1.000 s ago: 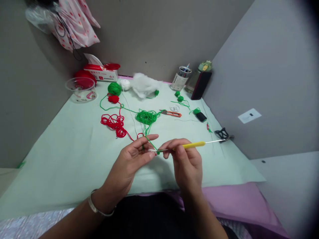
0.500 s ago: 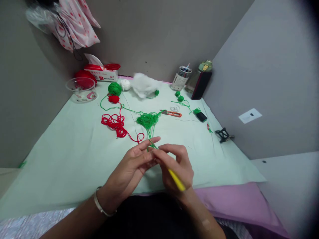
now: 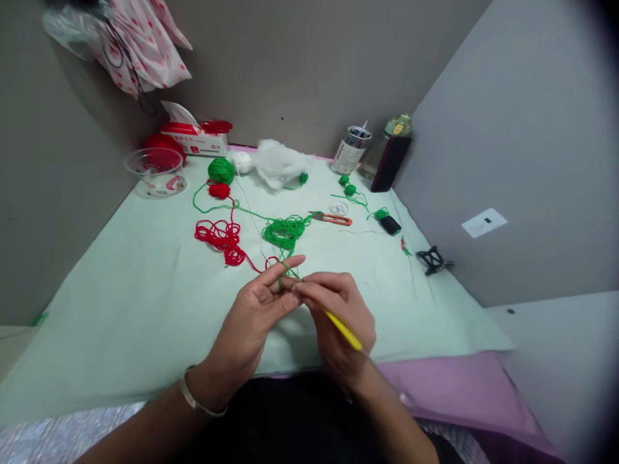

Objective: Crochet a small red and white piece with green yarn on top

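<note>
Hook [image 3: 344, 332]: held in the right hand [image 3: 345, 309], clamped between thumb and fingers; yellow handle slanting down toward the body, front end lost at the meeting fingertips.
Left hand [image 3: 254, 309]: raised over the near part of the mat [image 3: 145, 309], forefinger reaching out, thumb bent in toward the right fingertips; pinched on something or merely close against it, cannot tell.
Green yarn [image 3: 284, 233]: strung across the left fingers, leading back to a loose heap just left of the snips [image 3: 333, 219].
Stage: mid-work, to judge by hook and yarn both engaged; not yet cut free or set down.
Done: probably the small balls [image 3: 350, 191], paired in front of the can [image 3: 352, 151] with tails trailing; another, similar, at the edge of the stuffing [image 3: 280, 164].
Left: plenty of green yarn in the heap, a tangle of red yarn [image 3: 220, 236], also the green ball [image 3: 221, 171], red ball [image 3: 219, 191] and white ball [image 3: 242, 162]; number of stitches to go, impossible to judge.
Hidden: hook tip and any piece at the fingertips, behind crowded fingers.
Cut off: forearms at the bottom edge, pink cloth [image 3: 145, 45] at the top.
Hard to make out: contents of the clear dish [image 3: 339, 208] beside the snips; right hand slightly blurred.
</note>
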The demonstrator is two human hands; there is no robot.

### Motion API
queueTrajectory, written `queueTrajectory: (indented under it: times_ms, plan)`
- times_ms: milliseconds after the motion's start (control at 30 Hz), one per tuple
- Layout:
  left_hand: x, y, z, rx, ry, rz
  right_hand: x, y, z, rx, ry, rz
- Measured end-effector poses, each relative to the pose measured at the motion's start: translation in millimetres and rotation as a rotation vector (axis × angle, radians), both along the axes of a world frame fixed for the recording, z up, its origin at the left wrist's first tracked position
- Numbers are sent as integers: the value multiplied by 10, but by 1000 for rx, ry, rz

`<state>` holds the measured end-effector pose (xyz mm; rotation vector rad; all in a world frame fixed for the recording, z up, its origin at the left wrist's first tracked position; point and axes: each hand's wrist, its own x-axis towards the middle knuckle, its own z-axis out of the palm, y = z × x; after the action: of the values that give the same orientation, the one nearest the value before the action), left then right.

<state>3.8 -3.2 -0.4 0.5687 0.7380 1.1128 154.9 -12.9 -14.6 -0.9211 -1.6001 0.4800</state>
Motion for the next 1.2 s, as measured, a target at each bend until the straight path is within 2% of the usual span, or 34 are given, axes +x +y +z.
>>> queueTrajectory:
  times_ms: [67,133,233,300,400,467,567,700,867,1067,1133,1200]
  plan:
    - [-16,33,8,-84,-81,-47,33,4,1,7,17,-35]
    - [-40,60,22,-134,-118,-51,64,32,25,-82,180,-28]
    - [-59,61,34,-85,-59,4,69,83,63,-238,427,114]
    - [-53,39,29,-2,24,-6,46,101,71,-255,434,185]
    - [-47,8,21,85,146,-23,22,102,62,-230,375,139]
    - [-55,2,28,97,192,-8,32,101,54,-271,396,121]
    - [-71,6,49,86,206,12,68,110,55,-344,479,165]
    - [-77,2,56,78,217,11,96,90,87,-360,517,202]
    - [-87,-6,31,126,276,23,120,-11,139,-243,313,154]
    - [-38,-25,1,251,410,143,100,-70,60,88,-147,70]
    - [-13,-37,-5,221,360,159,74,-78,-5,162,-267,-19]
    - [-2,-34,-1,112,218,95,57,-83,-46,188,-305,-99]
